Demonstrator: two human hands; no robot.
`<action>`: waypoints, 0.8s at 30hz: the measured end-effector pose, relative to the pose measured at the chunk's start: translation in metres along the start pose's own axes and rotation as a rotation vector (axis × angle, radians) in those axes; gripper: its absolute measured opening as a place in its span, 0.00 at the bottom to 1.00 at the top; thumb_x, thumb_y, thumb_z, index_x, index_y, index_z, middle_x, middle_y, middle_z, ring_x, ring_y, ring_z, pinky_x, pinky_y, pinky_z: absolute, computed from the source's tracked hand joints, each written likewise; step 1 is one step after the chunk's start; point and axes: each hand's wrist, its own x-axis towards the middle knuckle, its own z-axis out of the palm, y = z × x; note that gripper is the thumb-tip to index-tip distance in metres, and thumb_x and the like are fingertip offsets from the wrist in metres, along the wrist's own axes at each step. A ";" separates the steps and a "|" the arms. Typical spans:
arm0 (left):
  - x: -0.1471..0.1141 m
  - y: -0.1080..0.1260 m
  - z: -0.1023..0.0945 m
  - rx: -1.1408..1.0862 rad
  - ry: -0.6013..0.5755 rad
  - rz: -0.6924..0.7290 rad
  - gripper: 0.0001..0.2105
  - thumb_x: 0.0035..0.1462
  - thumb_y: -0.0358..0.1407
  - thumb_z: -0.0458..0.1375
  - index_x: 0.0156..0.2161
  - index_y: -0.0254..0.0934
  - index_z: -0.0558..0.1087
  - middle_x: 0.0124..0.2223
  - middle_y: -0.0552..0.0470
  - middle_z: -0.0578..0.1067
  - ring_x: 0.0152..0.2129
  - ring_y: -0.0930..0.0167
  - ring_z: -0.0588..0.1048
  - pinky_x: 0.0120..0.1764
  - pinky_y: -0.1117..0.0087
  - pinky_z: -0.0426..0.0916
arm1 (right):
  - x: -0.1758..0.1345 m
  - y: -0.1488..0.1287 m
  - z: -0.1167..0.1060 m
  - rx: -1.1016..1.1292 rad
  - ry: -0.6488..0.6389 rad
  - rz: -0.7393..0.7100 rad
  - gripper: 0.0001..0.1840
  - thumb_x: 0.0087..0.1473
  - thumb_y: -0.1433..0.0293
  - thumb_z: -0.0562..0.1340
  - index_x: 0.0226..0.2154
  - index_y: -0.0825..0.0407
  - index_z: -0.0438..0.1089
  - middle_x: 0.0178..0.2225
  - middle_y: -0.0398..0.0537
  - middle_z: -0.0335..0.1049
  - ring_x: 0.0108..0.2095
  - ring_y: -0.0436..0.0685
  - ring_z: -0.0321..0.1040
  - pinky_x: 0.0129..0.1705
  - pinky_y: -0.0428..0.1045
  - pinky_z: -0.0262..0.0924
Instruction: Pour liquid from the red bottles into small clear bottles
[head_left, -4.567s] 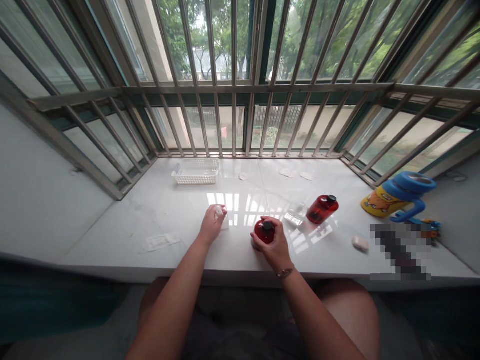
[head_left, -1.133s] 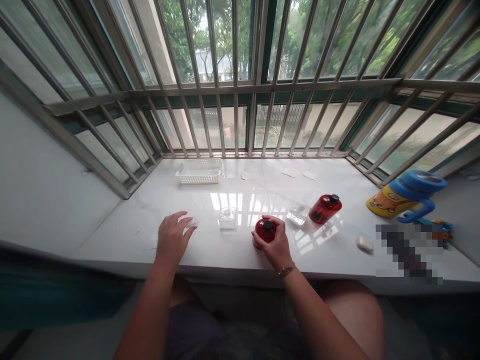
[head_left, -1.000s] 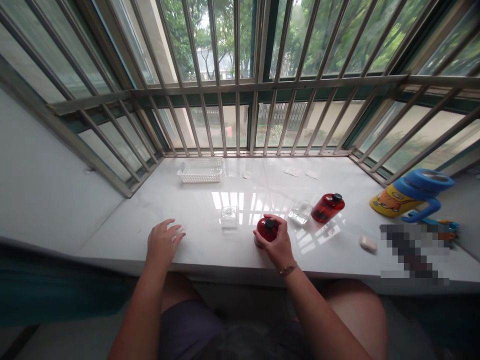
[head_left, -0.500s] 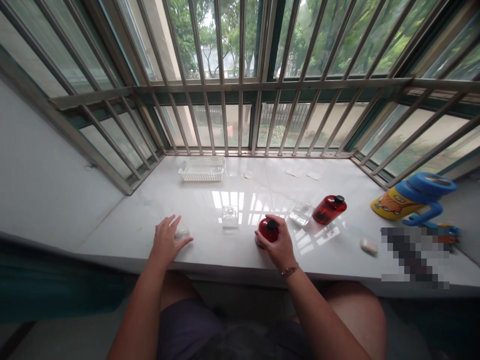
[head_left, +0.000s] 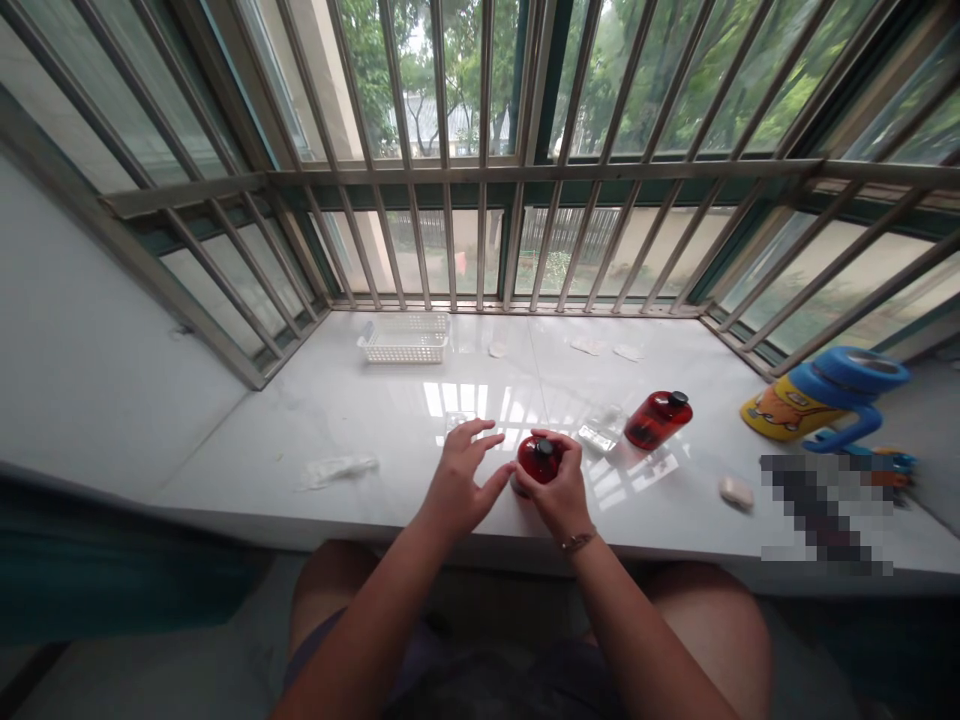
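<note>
My right hand (head_left: 561,488) grips a small red bottle with a black cap (head_left: 537,459), standing upright on the white marble sill (head_left: 375,420). My left hand (head_left: 461,478) hovers just left of that bottle with its fingers spread and nothing in it, covering the small clear cube container. A crumpled clear wrapper (head_left: 334,469) lies on the sill further left. A second red bottle (head_left: 658,418) lies tilted to the right, beside a clear container (head_left: 600,430).
A white mesh basket (head_left: 405,338) sits at the back by the window bars (head_left: 480,200). A yellow and blue jug (head_left: 817,400) stands at the far right. A small white piece (head_left: 734,491) lies near the front right. Small white scraps (head_left: 600,349) dot the back.
My left hand left the wrapper at the left and swung right, up beside the red bottle. My right hand stayed on the bottle.
</note>
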 end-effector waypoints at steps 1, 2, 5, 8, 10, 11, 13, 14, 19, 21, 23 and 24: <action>0.007 0.007 0.010 -0.037 -0.043 -0.019 0.19 0.65 0.37 0.66 0.60 0.43 0.75 0.64 0.40 0.74 0.65 0.55 0.69 0.68 0.44 0.67 | -0.001 0.000 0.001 0.021 0.006 0.001 0.36 0.50 0.60 0.78 0.56 0.43 0.62 0.58 0.53 0.70 0.58 0.64 0.72 0.62 0.67 0.70; 0.014 0.012 0.020 -0.069 -0.087 -0.038 0.20 0.64 0.36 0.67 0.60 0.42 0.75 0.65 0.40 0.73 0.66 0.54 0.69 0.68 0.42 0.66 | -0.001 0.000 0.003 0.037 0.012 0.001 0.36 0.50 0.60 0.78 0.55 0.43 0.62 0.58 0.53 0.70 0.57 0.64 0.73 0.60 0.66 0.72; 0.028 0.020 0.040 -0.155 -0.176 -0.077 0.20 0.63 0.32 0.66 0.59 0.43 0.77 0.67 0.41 0.72 0.67 0.53 0.67 0.69 0.42 0.65 | -0.001 0.001 0.005 0.068 0.024 0.016 0.35 0.50 0.61 0.77 0.54 0.44 0.63 0.55 0.54 0.72 0.50 0.62 0.76 0.52 0.61 0.77; 0.034 0.020 0.050 -0.226 -0.176 -0.119 0.16 0.62 0.28 0.65 0.53 0.45 0.79 0.65 0.43 0.73 0.66 0.54 0.69 0.68 0.43 0.65 | -0.001 0.002 0.005 0.110 0.011 0.026 0.35 0.50 0.61 0.77 0.54 0.44 0.62 0.55 0.55 0.72 0.51 0.62 0.77 0.51 0.61 0.78; 0.035 0.018 0.051 -0.258 -0.137 -0.175 0.12 0.58 0.29 0.69 0.47 0.43 0.80 0.61 0.43 0.75 0.63 0.53 0.71 0.65 0.42 0.67 | -0.001 0.004 0.004 0.124 -0.009 0.017 0.36 0.50 0.62 0.77 0.55 0.43 0.61 0.58 0.55 0.70 0.55 0.63 0.75 0.56 0.63 0.76; 0.034 0.017 0.051 -0.269 -0.111 -0.208 0.11 0.56 0.31 0.71 0.44 0.42 0.79 0.59 0.42 0.76 0.61 0.53 0.72 0.64 0.42 0.68 | -0.001 0.005 0.004 0.120 -0.017 0.012 0.36 0.50 0.62 0.77 0.55 0.43 0.61 0.59 0.55 0.69 0.57 0.64 0.74 0.58 0.65 0.74; 0.033 0.015 0.050 -0.286 -0.078 -0.256 0.14 0.53 0.33 0.74 0.43 0.41 0.78 0.58 0.43 0.76 0.60 0.53 0.73 0.63 0.43 0.68 | -0.001 0.006 0.003 0.086 -0.021 0.002 0.36 0.49 0.62 0.78 0.55 0.42 0.61 0.59 0.54 0.69 0.58 0.64 0.73 0.60 0.66 0.72; 0.032 0.015 0.049 -0.294 -0.083 -0.261 0.17 0.52 0.33 0.75 0.46 0.42 0.78 0.59 0.43 0.76 0.61 0.53 0.73 0.64 0.43 0.68 | 0.000 0.006 0.002 0.067 -0.019 -0.005 0.37 0.49 0.62 0.78 0.56 0.42 0.61 0.59 0.54 0.70 0.58 0.64 0.73 0.61 0.66 0.72; 0.032 0.018 0.044 -0.288 -0.187 -0.201 0.22 0.55 0.30 0.72 0.54 0.45 0.77 0.65 0.43 0.72 0.66 0.54 0.68 0.68 0.43 0.63 | 0.000 0.008 0.003 0.055 0.001 0.000 0.37 0.50 0.61 0.78 0.56 0.42 0.61 0.58 0.55 0.70 0.53 0.63 0.75 0.55 0.65 0.75; 0.032 0.019 0.044 -0.287 -0.165 -0.239 0.20 0.54 0.30 0.73 0.51 0.43 0.77 0.64 0.43 0.73 0.65 0.54 0.69 0.67 0.44 0.65 | 0.000 0.008 0.003 0.062 -0.006 -0.002 0.37 0.50 0.60 0.77 0.56 0.42 0.61 0.59 0.55 0.69 0.55 0.64 0.74 0.57 0.66 0.74; 0.032 0.020 0.045 -0.302 -0.145 -0.288 0.26 0.52 0.31 0.74 0.55 0.42 0.74 0.63 0.42 0.74 0.63 0.54 0.71 0.66 0.44 0.67 | 0.000 0.008 0.002 0.036 -0.014 -0.017 0.37 0.50 0.61 0.78 0.57 0.43 0.62 0.59 0.54 0.69 0.58 0.64 0.72 0.61 0.67 0.71; 0.032 0.020 0.045 -0.309 -0.148 -0.293 0.30 0.52 0.31 0.74 0.58 0.43 0.72 0.63 0.42 0.73 0.63 0.54 0.71 0.66 0.44 0.67 | 0.000 0.008 0.002 0.019 -0.018 -0.022 0.37 0.50 0.61 0.78 0.57 0.43 0.62 0.59 0.55 0.70 0.58 0.64 0.72 0.61 0.67 0.70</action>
